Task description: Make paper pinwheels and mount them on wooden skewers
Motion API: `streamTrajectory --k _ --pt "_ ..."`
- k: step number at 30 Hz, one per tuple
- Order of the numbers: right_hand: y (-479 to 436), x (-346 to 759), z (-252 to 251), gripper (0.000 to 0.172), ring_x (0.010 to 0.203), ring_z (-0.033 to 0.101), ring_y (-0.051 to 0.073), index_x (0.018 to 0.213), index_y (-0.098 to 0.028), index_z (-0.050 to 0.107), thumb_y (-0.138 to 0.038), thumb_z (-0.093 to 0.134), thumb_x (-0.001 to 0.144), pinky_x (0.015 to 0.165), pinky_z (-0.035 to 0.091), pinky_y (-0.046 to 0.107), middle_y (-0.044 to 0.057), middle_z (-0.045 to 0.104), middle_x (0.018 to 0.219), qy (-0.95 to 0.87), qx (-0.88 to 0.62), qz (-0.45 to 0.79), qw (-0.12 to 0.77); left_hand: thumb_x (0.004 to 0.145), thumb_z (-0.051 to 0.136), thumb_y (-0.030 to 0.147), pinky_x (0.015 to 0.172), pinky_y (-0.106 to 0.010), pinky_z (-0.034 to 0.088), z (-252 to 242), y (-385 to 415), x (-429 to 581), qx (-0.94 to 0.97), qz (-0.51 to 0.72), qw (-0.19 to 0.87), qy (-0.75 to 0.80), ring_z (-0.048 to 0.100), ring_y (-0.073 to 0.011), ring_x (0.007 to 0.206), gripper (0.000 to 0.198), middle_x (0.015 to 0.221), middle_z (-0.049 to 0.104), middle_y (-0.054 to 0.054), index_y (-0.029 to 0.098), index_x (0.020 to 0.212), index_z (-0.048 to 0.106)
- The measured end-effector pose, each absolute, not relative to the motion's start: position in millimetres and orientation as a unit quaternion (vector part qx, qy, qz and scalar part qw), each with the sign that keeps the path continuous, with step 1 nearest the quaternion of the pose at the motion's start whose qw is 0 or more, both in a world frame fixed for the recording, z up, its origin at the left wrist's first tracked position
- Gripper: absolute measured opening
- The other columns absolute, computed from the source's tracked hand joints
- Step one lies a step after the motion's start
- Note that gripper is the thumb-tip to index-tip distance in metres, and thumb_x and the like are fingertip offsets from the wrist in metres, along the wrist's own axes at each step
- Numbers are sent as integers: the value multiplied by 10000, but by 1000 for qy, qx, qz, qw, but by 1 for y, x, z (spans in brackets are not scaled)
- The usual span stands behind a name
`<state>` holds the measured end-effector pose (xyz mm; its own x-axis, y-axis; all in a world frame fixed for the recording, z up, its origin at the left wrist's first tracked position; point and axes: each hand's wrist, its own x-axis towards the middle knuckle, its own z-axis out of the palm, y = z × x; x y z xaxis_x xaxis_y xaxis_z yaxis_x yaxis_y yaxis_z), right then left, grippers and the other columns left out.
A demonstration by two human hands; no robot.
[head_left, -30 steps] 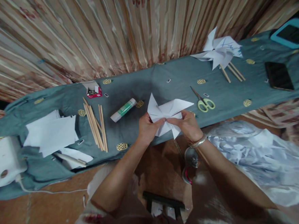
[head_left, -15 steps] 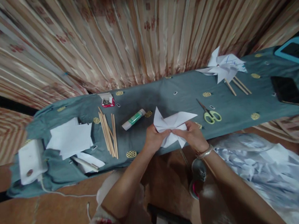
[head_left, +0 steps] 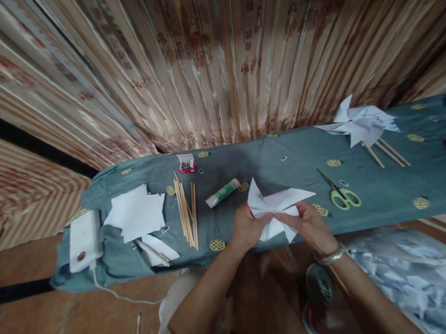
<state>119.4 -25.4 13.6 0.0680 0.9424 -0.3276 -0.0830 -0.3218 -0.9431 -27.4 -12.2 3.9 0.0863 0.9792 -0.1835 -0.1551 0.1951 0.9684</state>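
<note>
A white paper pinwheel [head_left: 275,203] with folded, pointed blades is held over the front edge of the cloth-covered table [head_left: 260,159]. On its left side my left hand [head_left: 248,226] is closed, the thumb pressing near the centre. My right hand [head_left: 313,227], with a bracelet at the wrist, grips the opposite side, its thumb also at the centre. The fingers beneath the paper are hidden. Left of my hands lies a glue stick [head_left: 223,193]. Scissors [head_left: 341,192] with pale green handles rest to the right.
Further left are wooden sticks [head_left: 187,215], a small red box of pins [head_left: 187,163], white paper sheets [head_left: 142,213] and a white corded device [head_left: 85,241]. Finished pinwheels [head_left: 365,121] lie at the back right. A plastic bag of paper pieces [head_left: 414,276] stands below the table's front right.
The view has shifted, so the table and everything on it appear lower and further right. Both hands keep the same hold on the paper pinwheel.
</note>
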Motion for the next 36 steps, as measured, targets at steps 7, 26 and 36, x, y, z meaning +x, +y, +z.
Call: streamTrajectory --k 7,26,36 --pt "-19 127 20 409 772 677 181 967 -246 703 -477 790 641 669 540 286 35 749 906 -394 -521 584 482 590 736 170 700 -294 524 12 -7 -46 383 500 586 510 666 -184 717 252 810 739 -44 137 839 710" --pt "141 -77 45 189 1342 375 289 836 -125 738 -96 556 794 1109 286 467 167 532 1353 -857 -434 148 234 553 780 217 768 -319 566 47 22 -215 188 772 316 519 706 -206 811 380 860 752 -78 113 912 713" --pt "179 -110 21 170 1356 287 370 817 -110 731 -256 644 809 1060 292 542 163 524 1353 -882 -437 110 140 582 786 238 906 -368 532 45 22 -228 206 771 293 526 689 -242 964 385 926 745 -104 107 936 707"
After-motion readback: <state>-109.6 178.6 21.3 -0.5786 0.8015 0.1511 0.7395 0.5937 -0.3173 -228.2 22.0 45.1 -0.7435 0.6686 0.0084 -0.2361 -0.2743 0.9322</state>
